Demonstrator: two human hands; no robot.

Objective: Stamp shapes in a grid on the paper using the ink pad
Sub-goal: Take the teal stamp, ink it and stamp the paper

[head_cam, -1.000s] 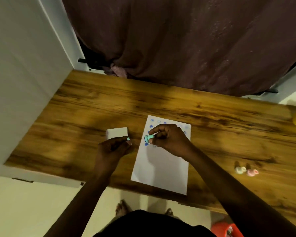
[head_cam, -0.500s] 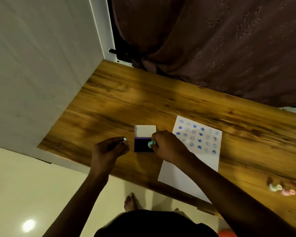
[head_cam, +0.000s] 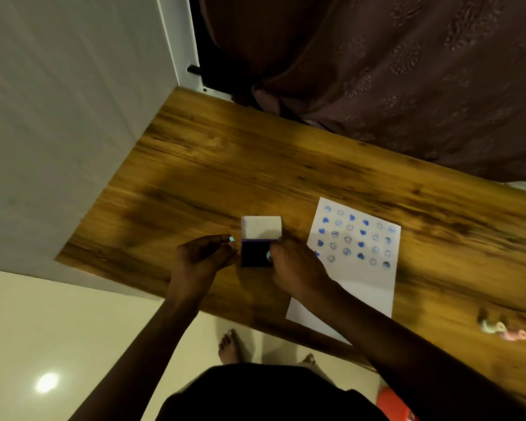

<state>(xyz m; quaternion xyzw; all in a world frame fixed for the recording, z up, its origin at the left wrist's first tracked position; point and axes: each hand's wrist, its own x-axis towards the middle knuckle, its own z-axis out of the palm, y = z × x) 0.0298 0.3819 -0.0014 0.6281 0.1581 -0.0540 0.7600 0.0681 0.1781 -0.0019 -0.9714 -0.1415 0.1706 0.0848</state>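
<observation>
A white sheet of paper (head_cam: 365,287) lies on the wooden table (head_cam: 225,177), with a grid of blue stamped faces and hearts on its upper half. Left of it sits the open ink pad (head_cam: 255,253), dark inside, its white lid (head_cam: 261,227) tipped back. My right hand (head_cam: 298,268) grips a small teal stamp (head_cam: 268,255) and holds it down on the pad's right side. My left hand (head_cam: 204,259) rests just left of the pad, fingers curled with the thumb against them; whether it pinches something small is unclear.
Two small stamps, one whitish (head_cam: 489,325) and one pink (head_cam: 515,334), lie near the table's right front edge. A dark curtain (head_cam: 392,71) hangs behind the table and a white wall (head_cam: 58,117) borders its left end. My bare feet (head_cam: 231,347) stand below the front edge.
My right hand carried the teal stamp from the paper leftward to the ink pad, whose dark pad now shows, and pressed it there. The view shifted left. My left hand stayed beside the pad.
</observation>
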